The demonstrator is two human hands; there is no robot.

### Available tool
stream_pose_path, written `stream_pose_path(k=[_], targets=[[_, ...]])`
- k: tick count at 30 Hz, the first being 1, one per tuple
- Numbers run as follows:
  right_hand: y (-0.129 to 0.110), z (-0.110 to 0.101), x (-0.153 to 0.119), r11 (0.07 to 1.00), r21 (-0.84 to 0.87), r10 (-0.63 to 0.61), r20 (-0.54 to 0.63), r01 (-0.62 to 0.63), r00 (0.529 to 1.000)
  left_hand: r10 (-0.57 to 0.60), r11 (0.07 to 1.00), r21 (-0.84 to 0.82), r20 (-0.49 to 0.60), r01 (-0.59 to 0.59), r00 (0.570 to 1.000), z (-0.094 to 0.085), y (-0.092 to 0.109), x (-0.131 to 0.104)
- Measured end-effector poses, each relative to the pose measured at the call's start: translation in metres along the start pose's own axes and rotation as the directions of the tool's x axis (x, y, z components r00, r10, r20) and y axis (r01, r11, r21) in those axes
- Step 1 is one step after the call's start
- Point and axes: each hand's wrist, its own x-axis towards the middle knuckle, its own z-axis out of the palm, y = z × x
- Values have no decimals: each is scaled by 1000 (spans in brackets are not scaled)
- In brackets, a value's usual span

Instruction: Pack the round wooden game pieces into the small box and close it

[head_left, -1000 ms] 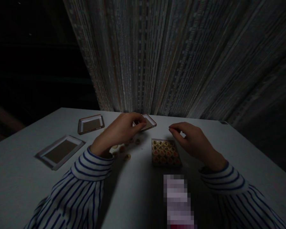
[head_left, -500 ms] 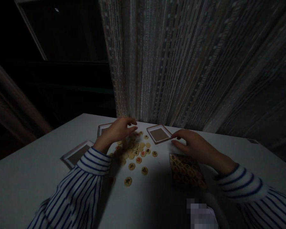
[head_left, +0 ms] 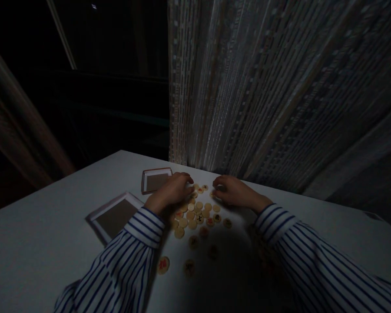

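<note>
1. The round pieces (head_left: 199, 218) lie on the counter (head_left: 52, 226) in a loose cluster at the lower centre of the frame, some touching, some apart. Low sideways contact from both sides would probably handle them better than pressing from above.
2. The left hand (head_left: 174, 189) is at the cluster's upper left, its thumb and index finger slightly apart, with nothing visible between them. Keeping them curved should help gather pieces without flipping them.
3. The right hand (head_left: 236, 192) is at the upper right, fingers curled, with a gap between thumb and index finger. A piece (head_left: 212, 194) shows just beside the fingertips; I cannot tell whether they touch it. A light touch would suit it.
4. The left wrist is close to the small tray (head_left: 154, 182) and the sleeve overlaps the large tray (head_left: 115, 216); lifting the forearm a little would avoid dragging either.
5. The red-marked piece (head_left: 163, 265) at the bottom, near the left cuff, sits well apart from the cluster and could be knocked. Dim light makes slow, short strokes wiser.
</note>
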Motion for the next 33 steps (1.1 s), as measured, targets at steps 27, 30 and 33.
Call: stream_pose_path(k=[27,30,33], targets=[[-1,47,52,991,-135,35,136,-16,990,19,998,54,-36,-17,999,18,2,4],[-2,47,51,990,-138,34,115,-18,993,12,999,40,-38,-10,999,17,3,4],[-4,44,49,989,-146,36,80,-24,996,1,1000,19,-53,0,999,16,3,5]])
